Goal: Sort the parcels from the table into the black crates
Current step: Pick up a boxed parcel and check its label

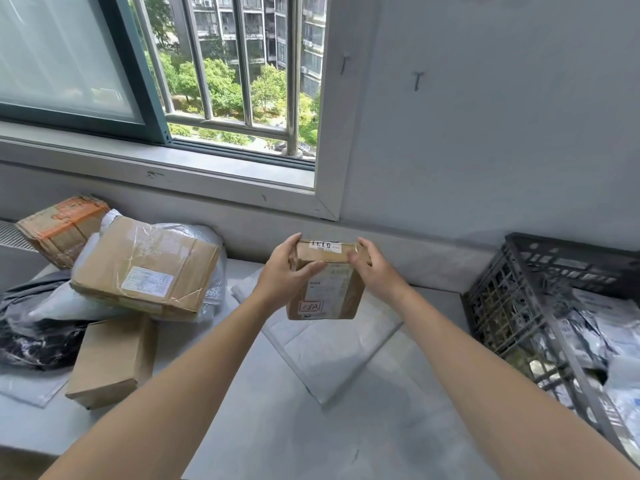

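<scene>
The left hand (289, 271) and right hand (375, 271) each grip an upper corner of a small cardboard parcel (332, 292), fingers curled over its top edge and thumbs on the labelled face. The parcel is held above the table (346, 438), its long axis roughly upright and the label turned toward the person, as if being read. Directly beneath it a flat white mailer (332, 348) lies on the table.

The black crate (502, 306) stands to the right of the parcel, so the right hand is the nearer one. Grey and white poly bags (609, 327) already lie in the crate. Between parcel and crate there is bare table and open air. The crate's near wall rises above the table surface, so a move that way would probably need the parcel carried over the rim rather than slid.

To the left, well apart from the hands, the unsorted pile remains: a large taped carton (145, 268) resting on plastic bags, a plain brown box (110, 362) in front of it, and an orange-taped box (62, 226) behind, against the wall under the window.
</scene>
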### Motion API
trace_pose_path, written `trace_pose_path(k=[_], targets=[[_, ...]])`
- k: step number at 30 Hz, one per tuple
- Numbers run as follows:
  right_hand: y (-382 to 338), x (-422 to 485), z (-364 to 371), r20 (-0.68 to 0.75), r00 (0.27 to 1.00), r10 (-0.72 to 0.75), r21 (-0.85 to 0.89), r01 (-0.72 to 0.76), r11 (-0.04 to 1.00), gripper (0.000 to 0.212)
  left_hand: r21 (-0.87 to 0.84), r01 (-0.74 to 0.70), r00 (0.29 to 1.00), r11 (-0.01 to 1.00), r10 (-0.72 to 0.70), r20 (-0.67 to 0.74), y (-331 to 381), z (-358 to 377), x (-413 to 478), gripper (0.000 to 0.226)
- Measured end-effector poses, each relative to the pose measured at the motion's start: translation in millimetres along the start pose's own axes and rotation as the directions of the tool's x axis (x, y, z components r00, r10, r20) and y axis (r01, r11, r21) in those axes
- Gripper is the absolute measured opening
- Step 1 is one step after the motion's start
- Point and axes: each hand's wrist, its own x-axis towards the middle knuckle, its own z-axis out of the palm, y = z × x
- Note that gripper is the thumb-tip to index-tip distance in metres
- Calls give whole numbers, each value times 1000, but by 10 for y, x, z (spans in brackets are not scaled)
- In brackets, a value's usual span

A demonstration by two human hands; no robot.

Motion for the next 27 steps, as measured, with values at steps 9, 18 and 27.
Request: trace_pose_path(k=[9,18,27], targets=[[-162,-83,-25,-19,1000,-20,82,22,996,72,-93,127,992,988,-128,-7,116,-64,-17,76],[-201,-102,11,-23,1000,-9,90,11,996,66,-155,140,990,978,-140,8,196,-111,-89,68],[-264,-143,14,-34,999,-7,80,9,997,80,-163,135,991,977,-137,-1,253,-123,-135,46]])
